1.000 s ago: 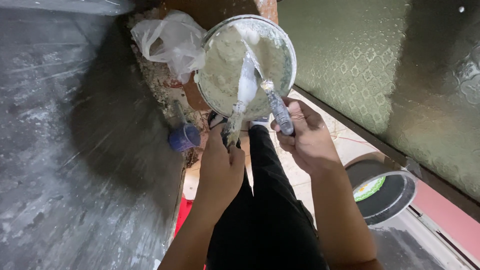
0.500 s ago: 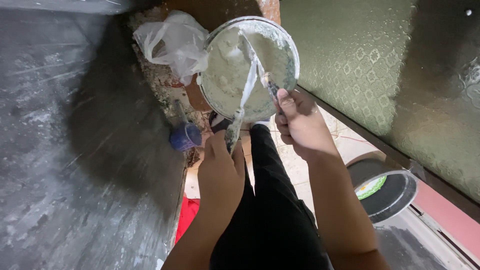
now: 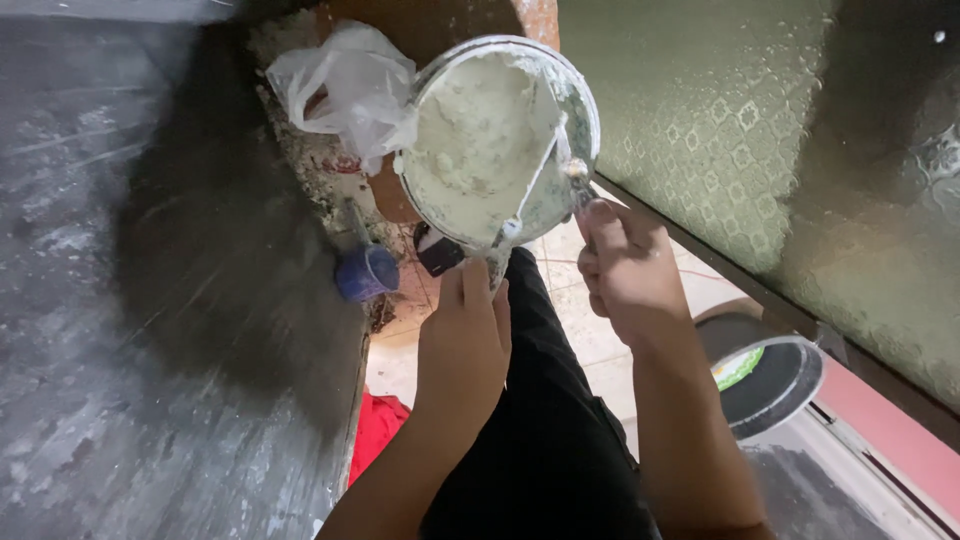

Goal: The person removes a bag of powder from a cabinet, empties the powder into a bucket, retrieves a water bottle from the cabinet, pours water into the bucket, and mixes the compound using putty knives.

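The left hand point(image 3: 465, 335) steadies the putty-filled bucket point(image 3: 497, 135) from below, fingers clasping its base, while the right hand point(image 3: 625, 270), fingers closed on the scraper point(image 3: 545, 180), should scoop shallowly along the rim.

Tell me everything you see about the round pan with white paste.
The pan is round and shallow, metal by its look, its rim smeared and crusted. Thick off-white paste covers most of its inside. It is tilted, its open face toward the camera. The left hand is at its lower edge; the right hand works a thin paste-coated tool across it. A clear plastic bag lies against its left side.
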